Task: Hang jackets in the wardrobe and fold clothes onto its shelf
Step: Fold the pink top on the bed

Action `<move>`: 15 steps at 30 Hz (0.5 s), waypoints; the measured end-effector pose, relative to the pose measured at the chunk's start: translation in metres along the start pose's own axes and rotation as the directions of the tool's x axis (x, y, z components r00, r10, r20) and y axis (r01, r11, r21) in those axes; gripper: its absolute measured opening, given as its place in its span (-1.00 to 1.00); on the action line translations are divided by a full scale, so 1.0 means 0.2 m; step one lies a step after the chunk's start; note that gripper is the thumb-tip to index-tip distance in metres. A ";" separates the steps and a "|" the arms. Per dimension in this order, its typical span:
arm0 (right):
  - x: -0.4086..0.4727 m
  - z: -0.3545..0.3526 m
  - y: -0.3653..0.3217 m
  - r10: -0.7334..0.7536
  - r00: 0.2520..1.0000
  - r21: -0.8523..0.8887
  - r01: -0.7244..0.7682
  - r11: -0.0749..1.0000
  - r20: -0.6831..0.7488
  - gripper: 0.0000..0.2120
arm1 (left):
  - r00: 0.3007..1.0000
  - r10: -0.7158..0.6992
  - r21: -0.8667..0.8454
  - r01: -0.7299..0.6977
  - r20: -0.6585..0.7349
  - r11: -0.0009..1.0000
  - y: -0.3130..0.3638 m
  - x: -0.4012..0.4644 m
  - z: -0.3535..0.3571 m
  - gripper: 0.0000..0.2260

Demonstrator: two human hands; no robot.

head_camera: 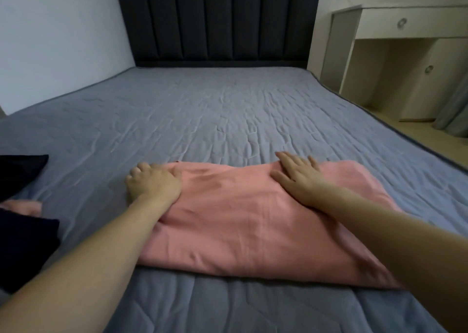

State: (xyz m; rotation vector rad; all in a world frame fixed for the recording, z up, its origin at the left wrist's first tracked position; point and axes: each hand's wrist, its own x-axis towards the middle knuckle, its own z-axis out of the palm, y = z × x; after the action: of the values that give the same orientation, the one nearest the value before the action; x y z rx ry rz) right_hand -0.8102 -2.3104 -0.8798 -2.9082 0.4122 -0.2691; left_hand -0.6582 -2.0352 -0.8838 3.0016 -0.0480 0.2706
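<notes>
On the near half of the bed (pixel 228 109) lies a pink garment (pixel 235 221), folded into a broad band that runs from left to right across the grey quilted cover. Its near edge is a straight fold; its far edge is rounder and a little rumpled at the right end.

The left hand (pixel 153 182) sits at the far left corner of the pink garment. Its fingers are curled over and bunched at the cloth's edge, with the thumb lying on the pink fabric, so it seems to grip that corner, though the fingertips themselves are turned away from the camera. The left forearm crosses the near left part of the bed and overlaps the garment's left end.

The right hand (pixel 298 178) lies flat on the far right part of the garment, fingers straight and slightly spread, palm pressing down on the cloth. It holds nothing. The right forearm runs back over the garment's right end toward the near right corner of the view.

At the far left edge, near the left arm, a dark garment (pixel 22 221) lies on the bed, with a small patch of pink cloth showing between its folds.

Beyond the bed stands a dark padded headboard (pixel 217 21) against a pale wall. To the far right is a cream cabinet (pixel 405 54) with round handles on a drawer and a door.
</notes>
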 end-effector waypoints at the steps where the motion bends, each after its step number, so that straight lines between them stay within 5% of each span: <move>1: 0.04 0.02 -0.06 -0.012 0.999 0.022 0.011 1.000 0.042 -0.39 | 1.000 -0.016 -0.052 0.017 0.014 0.999 0.00 0.02 -0.01 -0.53; 7: 0.20 0.06 -0.23 0.077 0.973 -0.065 -0.064 0.996 0.216 -0.31 | 0.947 0.065 -0.319 -0.170 -0.314 0.932 -0.03 0.16 -0.11 -0.75; 9: 0.24 0.04 -0.27 0.062 0.972 -0.011 -0.061 0.998 0.225 -0.31 | 0.990 -0.008 -0.445 -0.057 -0.143 0.894 -0.07 0.18 -0.11 -0.66; 11: 0.29 0.01 -0.33 0.019 0.967 0.042 -0.031 0.999 0.254 -0.32 | 0.990 -0.024 -0.388 0.076 0.137 0.918 -0.12 0.15 -0.07 -0.47; 13: 0.34 0.00 -0.43 -0.019 0.951 0.096 -0.011 0.995 0.307 -0.29 | 0.935 0.034 -0.430 0.129 0.353 0.894 -0.19 0.06 -0.06 -0.35; 15: 0.39 0.02 -0.57 -0.031 0.926 0.188 -0.043 0.981 0.376 -0.23 | 0.766 0.200 -0.662 0.356 0.611 0.659 -0.26 -0.03 -0.11 -0.42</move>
State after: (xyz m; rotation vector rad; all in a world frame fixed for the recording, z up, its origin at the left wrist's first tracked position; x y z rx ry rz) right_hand -0.7070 -2.2243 -0.8472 -2.6785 0.3101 0.2398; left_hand -0.6653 -1.9807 -0.8704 2.0804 -0.0638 -0.6656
